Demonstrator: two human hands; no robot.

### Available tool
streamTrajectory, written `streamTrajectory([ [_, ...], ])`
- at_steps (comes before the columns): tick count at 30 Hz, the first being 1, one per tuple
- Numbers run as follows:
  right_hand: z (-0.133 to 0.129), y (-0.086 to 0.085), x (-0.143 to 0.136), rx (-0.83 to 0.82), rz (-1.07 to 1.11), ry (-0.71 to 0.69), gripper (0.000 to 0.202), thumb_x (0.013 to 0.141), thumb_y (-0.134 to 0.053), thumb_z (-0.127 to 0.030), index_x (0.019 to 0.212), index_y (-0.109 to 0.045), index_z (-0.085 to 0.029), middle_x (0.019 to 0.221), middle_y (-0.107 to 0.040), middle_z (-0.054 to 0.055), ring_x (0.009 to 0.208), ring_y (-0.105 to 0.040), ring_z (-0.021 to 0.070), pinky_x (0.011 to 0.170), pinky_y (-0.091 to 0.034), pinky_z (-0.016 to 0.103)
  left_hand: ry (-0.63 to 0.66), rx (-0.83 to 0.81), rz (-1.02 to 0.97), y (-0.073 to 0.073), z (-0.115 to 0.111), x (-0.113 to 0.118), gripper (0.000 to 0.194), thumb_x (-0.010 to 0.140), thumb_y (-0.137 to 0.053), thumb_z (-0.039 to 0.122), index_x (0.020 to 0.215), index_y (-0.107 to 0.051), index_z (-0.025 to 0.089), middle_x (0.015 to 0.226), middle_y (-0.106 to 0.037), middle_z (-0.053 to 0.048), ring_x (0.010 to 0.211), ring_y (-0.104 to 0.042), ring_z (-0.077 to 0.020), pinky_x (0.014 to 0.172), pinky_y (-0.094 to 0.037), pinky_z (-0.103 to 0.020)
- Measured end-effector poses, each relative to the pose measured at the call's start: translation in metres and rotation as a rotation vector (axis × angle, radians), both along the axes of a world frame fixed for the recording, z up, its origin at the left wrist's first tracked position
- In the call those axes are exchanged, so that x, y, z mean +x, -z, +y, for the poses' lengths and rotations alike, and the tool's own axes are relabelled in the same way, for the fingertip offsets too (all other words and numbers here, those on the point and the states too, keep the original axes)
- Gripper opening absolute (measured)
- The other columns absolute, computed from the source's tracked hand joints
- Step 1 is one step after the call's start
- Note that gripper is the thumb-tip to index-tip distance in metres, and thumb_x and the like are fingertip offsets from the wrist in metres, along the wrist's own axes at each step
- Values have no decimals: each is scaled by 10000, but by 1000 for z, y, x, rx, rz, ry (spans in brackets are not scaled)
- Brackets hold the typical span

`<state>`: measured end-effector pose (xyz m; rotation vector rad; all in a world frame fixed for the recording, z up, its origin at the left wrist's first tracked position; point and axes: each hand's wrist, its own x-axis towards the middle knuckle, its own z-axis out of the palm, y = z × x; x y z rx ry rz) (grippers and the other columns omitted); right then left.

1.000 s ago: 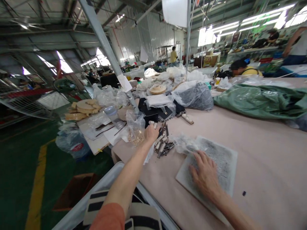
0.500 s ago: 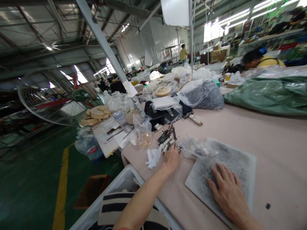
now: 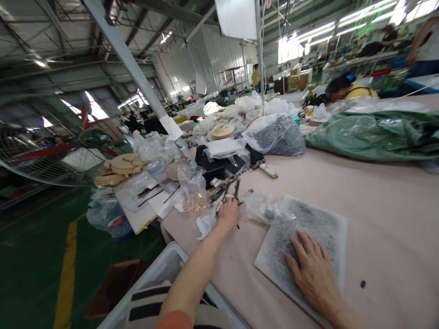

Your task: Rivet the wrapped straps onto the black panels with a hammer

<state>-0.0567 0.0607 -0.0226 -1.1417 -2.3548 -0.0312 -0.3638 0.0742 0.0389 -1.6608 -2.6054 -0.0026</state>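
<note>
My left hand [image 3: 227, 214] reaches into a loose pile of dark and white-handled hand tools [image 3: 219, 195]; its fingertips are lost among them, so any grip is hidden. Just left of that wrist lies a crumpled white cloth or paper [image 3: 206, 225]. On the right, my right hand [image 3: 311, 267] rests flat, fingers spread, on a pale square board [image 3: 274, 256] with a dark, speckled surface. A clear plastic bag [image 3: 262, 206] lies between the hands and overlaps the board's far corner. A small dark piece [image 3: 362, 284] sits on the table right of the board.
Beyond the tools are black leather-like pieces [image 3: 214, 167], a bag of small gold-coloured parts [image 3: 195, 201] and a white-handled tool [image 3: 268, 171]. A green plastic-covered bundle [image 3: 373, 137] lies at the far right. A slanted metal post [image 3: 133, 68] rises at left. A white bin [image 3: 171, 260] stands against the table's near edge.
The view has swung slightly right, shifting everything left. My left hand has pushed a little further into the tools, and a small dark bit shows beside it. My right hand stays on the board.
</note>
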Motion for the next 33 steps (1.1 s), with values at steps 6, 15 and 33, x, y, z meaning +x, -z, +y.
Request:
streamTrajectory([
  [6, 0, 0, -3, -5, 14, 13, 438, 962, -459, -395, 1314, -590, -171, 1467, -512, 152, 1390, -413, 351, 1127, -353, 556, -107, 32, -28, -14, 22, -27, 302, 948, -470, 236, 1180, -642, 148, 1233, -648, -186, 1087, -668, -298, 917, -515, -398],
  [15, -3, -20, -1, -123, -21, 22, 435, 976, -443, -370, 1318, -577, -137, 1470, -498, 178, 1416, -373, 351, 1156, -315, 561, -199, 34, -226, -25, 12, -2, 274, 910, -531, 339, 993, -721, 161, 1045, -749, -133, 1026, -680, -242, 824, -482, -300],
  [33, 3, -40, 2, -365, 184, -36, 425, 900, -575, -291, 1298, -592, -142, 1456, -513, 156, 1391, -385, 324, 1196, -252, 536, -250, -68, -266, 3, -25, 29, 244, 853, -520, 215, 939, -726, 119, 999, -752, -198, 992, -702, -315, 768, -488, -334],
])
